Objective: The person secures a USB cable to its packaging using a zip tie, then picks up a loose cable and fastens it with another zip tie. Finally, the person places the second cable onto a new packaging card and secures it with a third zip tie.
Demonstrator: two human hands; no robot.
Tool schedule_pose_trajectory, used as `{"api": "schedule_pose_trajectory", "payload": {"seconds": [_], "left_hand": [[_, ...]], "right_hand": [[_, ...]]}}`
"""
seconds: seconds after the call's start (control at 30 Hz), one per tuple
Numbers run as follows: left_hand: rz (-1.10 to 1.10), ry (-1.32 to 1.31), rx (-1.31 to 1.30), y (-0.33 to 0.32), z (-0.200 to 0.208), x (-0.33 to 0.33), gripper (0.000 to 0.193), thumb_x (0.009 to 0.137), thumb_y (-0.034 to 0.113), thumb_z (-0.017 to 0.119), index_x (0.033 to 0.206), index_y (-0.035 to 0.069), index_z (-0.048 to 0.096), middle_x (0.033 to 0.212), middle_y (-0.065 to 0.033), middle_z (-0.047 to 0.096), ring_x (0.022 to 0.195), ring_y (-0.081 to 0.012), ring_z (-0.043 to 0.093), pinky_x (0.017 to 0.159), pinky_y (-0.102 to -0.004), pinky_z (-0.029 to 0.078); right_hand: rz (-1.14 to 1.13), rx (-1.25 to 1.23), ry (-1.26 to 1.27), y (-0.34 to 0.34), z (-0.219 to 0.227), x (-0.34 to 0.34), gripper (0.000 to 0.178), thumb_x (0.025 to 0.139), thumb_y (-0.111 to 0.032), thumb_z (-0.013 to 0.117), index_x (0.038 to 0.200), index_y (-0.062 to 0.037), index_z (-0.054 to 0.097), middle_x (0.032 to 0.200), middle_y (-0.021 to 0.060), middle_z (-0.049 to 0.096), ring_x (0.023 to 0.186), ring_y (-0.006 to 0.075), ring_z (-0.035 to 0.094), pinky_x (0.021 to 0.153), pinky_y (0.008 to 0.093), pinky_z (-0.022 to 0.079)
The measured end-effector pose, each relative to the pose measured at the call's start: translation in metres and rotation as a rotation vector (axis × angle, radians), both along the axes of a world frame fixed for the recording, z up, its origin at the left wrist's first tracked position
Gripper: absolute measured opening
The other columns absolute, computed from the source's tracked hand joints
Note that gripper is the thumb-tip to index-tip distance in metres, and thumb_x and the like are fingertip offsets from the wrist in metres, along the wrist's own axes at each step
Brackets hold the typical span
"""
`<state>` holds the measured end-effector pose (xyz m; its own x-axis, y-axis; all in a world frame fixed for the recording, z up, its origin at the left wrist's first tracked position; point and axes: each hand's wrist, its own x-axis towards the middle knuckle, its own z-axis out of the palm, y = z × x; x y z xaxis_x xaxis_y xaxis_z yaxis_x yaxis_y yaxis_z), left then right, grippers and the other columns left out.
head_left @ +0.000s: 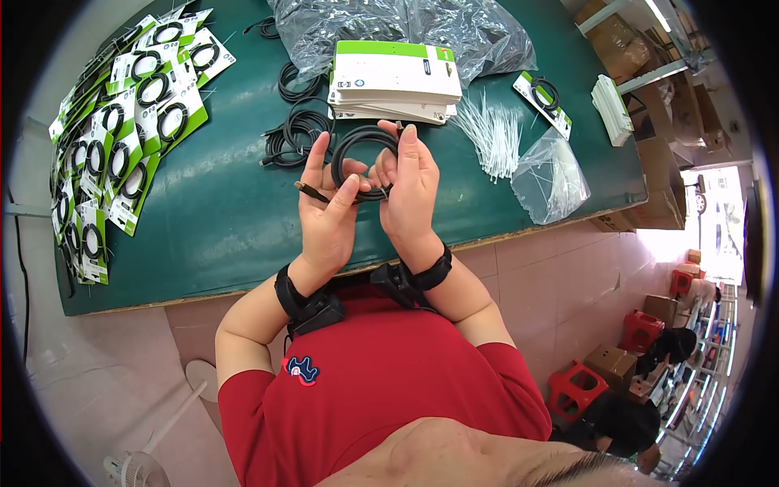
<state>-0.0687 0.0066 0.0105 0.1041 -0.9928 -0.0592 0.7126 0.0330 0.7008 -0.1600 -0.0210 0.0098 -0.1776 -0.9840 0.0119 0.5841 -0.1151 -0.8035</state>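
Between my two hands, above the near part of the green table, is a coiled black cable (339,159). My left hand (327,213) grips the coil's lower left side, thumb against it, and a plug end sticks out by the palm. My right hand (410,180) closes on the coil's right side, thumb up along it. Just beyond lies a stack of white and green cards (393,77). More coiled black cables (294,136) rest left of the stack. White cable ties (492,136) are spread to the right of my hands.
Carded black cables (122,122) cover the table's left end. Large clear plastic bags (349,28) lie at the back. A small bag of ties (552,180), one carded cable (545,101) and another card stack (612,111) are on the right. Red stools (578,388) and people are beyond.
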Motion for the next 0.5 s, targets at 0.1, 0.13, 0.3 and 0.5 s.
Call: {"api": "schedule_pose_trajectory", "payload": {"seconds": [0.1,0.13,0.3,0.5], "left_hand": [[0.051,-0.111,-0.176,-0.005,-0.014,0.001,0.051,0.101,0.007,0.055,0.148,0.001,0.038,0.082,-0.0004,0.053,0.067,-0.0066,0.05,0.066,-0.0256,0.048],[0.077,-0.167,-0.266,-0.008,-0.017,0.002,0.048,0.102,0.01,0.055,0.146,0.0,0.04,0.078,0.0005,0.052,0.064,-0.0062,0.049,0.064,-0.0252,0.047],[-0.185,-0.117,-0.188,-0.024,-0.006,0.024,0.044,0.107,0.023,0.046,0.144,-0.001,0.043,0.069,0.0029,0.044,0.054,-0.0047,0.043,0.056,-0.0243,0.046],[-0.241,-0.316,-0.119,-0.026,0.009,0.029,0.041,0.108,0.029,0.044,0.131,-0.002,0.056,0.058,0.0047,0.04,0.045,-0.0047,0.042,0.049,-0.0238,0.049]], "right_hand": [[0.041,0.033,0.043,-0.001,-0.004,0.005,0.045,0.108,-0.036,0.042,0.117,0.0049,0.06,0.062,-0.0046,0.037,0.054,0.0045,0.034,0.048,0.0223,0.033],[0.043,0.033,0.043,0.0,-0.005,0.007,0.045,0.108,-0.036,0.042,0.117,0.0049,0.06,0.062,-0.0046,0.037,0.054,0.0045,0.034,0.048,0.0223,0.033],[0.013,0.003,0.108,0.006,-0.006,0.009,0.044,0.108,-0.034,0.041,0.117,0.0042,0.06,0.061,-0.0046,0.038,0.052,0.0051,0.034,0.048,0.023,0.033],[0.004,-0.097,0.285,0.007,-0.009,0.002,0.041,0.109,-0.031,0.041,0.116,0.0034,0.063,0.059,-0.0041,0.041,0.052,0.005,0.036,0.049,0.023,0.036]]}}
